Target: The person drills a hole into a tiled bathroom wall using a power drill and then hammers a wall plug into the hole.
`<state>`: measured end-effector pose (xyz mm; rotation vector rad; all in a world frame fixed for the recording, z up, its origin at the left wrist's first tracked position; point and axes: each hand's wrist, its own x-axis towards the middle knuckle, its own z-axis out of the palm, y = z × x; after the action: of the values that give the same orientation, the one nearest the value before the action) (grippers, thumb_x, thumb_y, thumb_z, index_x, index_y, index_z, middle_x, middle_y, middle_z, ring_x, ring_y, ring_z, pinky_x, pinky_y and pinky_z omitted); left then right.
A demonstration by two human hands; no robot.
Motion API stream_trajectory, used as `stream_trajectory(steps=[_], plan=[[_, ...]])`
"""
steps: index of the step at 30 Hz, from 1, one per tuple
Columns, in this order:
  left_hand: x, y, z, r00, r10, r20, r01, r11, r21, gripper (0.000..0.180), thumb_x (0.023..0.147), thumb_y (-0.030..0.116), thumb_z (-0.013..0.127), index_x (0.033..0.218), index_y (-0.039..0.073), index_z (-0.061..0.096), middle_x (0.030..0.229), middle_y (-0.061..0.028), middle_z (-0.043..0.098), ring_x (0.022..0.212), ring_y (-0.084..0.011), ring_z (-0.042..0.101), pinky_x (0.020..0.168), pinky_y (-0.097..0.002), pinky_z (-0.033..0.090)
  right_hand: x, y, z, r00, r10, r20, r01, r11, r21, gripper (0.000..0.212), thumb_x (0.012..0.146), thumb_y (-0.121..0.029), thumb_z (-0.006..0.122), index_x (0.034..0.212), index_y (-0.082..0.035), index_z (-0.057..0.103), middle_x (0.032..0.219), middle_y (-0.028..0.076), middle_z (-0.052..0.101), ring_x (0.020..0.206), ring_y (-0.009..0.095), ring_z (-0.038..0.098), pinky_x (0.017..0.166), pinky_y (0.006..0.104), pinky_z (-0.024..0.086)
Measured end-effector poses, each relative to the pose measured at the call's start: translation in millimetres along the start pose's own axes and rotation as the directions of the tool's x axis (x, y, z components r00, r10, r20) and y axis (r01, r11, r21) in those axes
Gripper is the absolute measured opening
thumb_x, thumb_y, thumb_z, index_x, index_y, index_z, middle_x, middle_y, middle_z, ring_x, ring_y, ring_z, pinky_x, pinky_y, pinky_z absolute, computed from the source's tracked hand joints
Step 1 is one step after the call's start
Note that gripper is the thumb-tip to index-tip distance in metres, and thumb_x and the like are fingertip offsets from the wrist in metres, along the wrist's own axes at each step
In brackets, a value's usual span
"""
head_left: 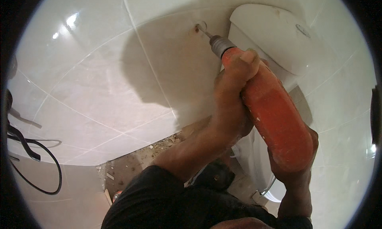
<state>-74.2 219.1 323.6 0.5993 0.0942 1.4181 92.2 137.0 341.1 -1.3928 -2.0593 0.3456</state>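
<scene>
An orange-red hammer drill (274, 109) slants across the right half of the head view. Around its front body, just behind the grey chuck (221, 45), my left hand (238, 72) is closed. My right hand (294, 175) grips the rear end, its fingers mostly hidden by the housing. The thin drill bit (205, 31) points up and left, with its tip at a small brownish hole (197, 28) in the pale tiled wall (159, 58). How deep the tip sits I cannot tell. A shadow falls over the tiles around it.
Close to the chuck, on the right, stands a white toilet cistern (270, 34); the white toilet bowl (254, 161) is partly hidden below my arms. Rubble and dust lie on the floor (127, 169) at the wall's foot. A black hose or cable (60, 171) loops at the far left.
</scene>
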Motion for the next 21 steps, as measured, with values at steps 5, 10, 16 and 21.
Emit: stream_trajectory(steps=[5,10,16,21], plan=[[-0.4,-4.3,-4.1,1.000,0.004,-0.031,-0.005,1.000,-0.023,0.034,0.092,0.036,0.068,0.096,0.004,0.058,0.085,-0.0070,0.059,0.077,-0.0149,0.059,0.070,-0.0313,0.051,4.3,-0.8,12.2,0.982,-0.076,-0.174,0.078,0.997,0.004,0.043,0.069,-0.011,0.088,0.107,0.000,0.070,0.092,0.010,0.071,0.083,0.020,0.069,0.073,0.0349,0.054],[4.8,-6.7,-10.8,0.999,-0.031,0.026,0.032,0.998,-0.050,0.037,0.092,0.038,0.070,0.100,0.003,0.059,0.089,-0.0075,0.061,0.078,-0.0153,0.062,0.070,-0.0321,0.052,-5.1,9.7,9.0,0.986,0.133,-0.104,-0.138,0.990,-0.037,0.053,0.071,-0.014,0.088,0.118,-0.003,0.064,0.104,0.012,0.068,0.095,0.025,0.065,0.082,0.0387,0.051],[3.4,-8.1,-14.6,0.999,-0.036,-0.010,0.036,0.999,0.016,0.041,0.090,0.040,0.072,0.099,0.003,0.058,0.087,-0.0073,0.060,0.077,-0.0153,0.062,0.069,-0.0320,0.053,-16.6,30.9,12.2,0.965,0.238,-0.113,-0.247,0.966,-0.079,0.063,0.072,-0.018,0.088,0.126,-0.005,0.060,0.113,0.014,0.065,0.105,0.030,0.063,0.091,0.0414,0.049],[0.6,-8.8,-19.0,1.000,-0.011,-0.016,0.011,1.000,0.019,0.041,0.088,0.041,0.073,0.097,0.004,0.059,0.085,-0.0070,0.060,0.073,-0.0142,0.061,0.066,-0.0317,0.052,-28.9,49.7,19.7,0.932,0.352,-0.081,-0.360,0.927,-0.110,0.071,0.072,-0.021,0.089,0.134,-0.007,0.056,0.121,0.015,0.063,0.114,0.033,0.061,0.098,0.0437,0.047]])
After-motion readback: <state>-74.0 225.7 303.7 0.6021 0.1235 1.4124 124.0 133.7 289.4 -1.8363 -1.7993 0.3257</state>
